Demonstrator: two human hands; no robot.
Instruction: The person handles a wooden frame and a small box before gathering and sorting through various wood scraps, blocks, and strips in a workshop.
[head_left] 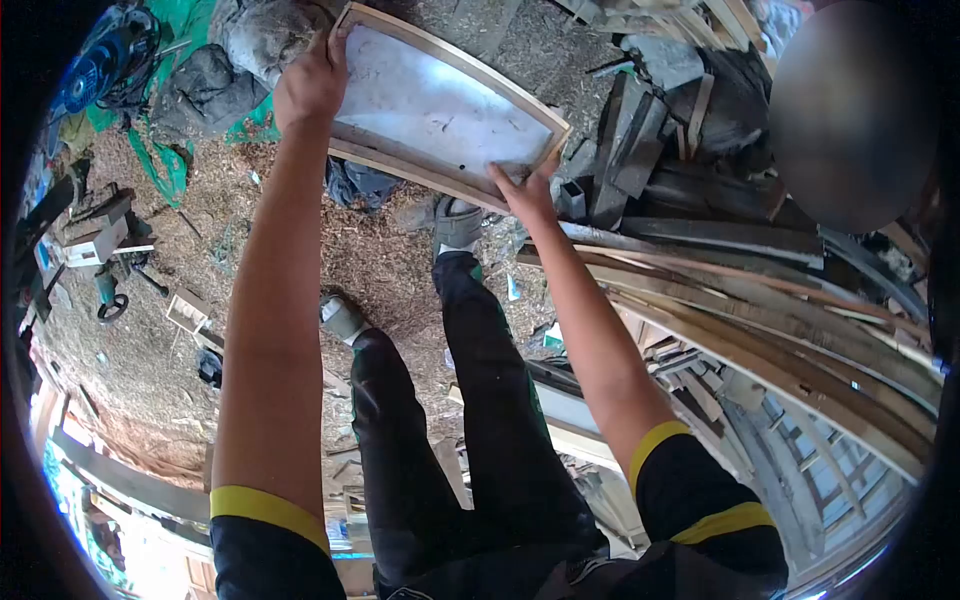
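Wood-framed panel (430,95) spans both hands, the left hand (306,90) curled round one end, the right hand (532,196) half-open, pinching the opposite corner, likely to balance it. Timber planks (740,318) lie rightward of the right hand.

Looks from head height, forward and steeply down; reaches along both forearms (275,250) to the left hand (308,88) and right hand (530,195), and over the legs (490,370) to the shoes (458,225) and ground (390,260); sits close above the sleeves (265,550), farther from the hands and shoes; takes in a wide field, bowed and dark at the round rim.
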